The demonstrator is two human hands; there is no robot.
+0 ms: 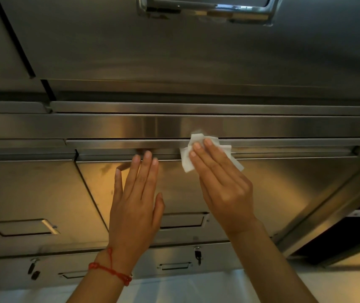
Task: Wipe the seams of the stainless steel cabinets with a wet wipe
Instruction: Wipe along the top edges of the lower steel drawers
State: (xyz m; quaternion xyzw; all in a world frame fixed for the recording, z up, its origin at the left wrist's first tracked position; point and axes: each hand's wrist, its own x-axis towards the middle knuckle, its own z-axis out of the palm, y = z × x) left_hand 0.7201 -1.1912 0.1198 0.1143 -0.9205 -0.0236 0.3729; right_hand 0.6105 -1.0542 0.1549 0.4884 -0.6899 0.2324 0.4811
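Observation:
A stainless steel cabinet front (284,184) fills the view. A horizontal seam (284,142) runs along the top edge of the lower middle door. My right hand (222,184) presses a crumpled white wet wipe (187,159) flat against that seam with its fingertips. My left hand (136,193) lies flat on the same door just left of it, fingers together and stretched out, fingertips at the door's top edge, holding nothing. A red string bracelet (109,268) sits on the left wrist.
A vertical seam (89,189) divides the middle door from the left door (28,193). Recessed handles (19,227) sit in the doors, with another handle (205,9) above. Lower drawers carry keys (197,255). A dark gap (336,232) opens at the right; pale floor lies below.

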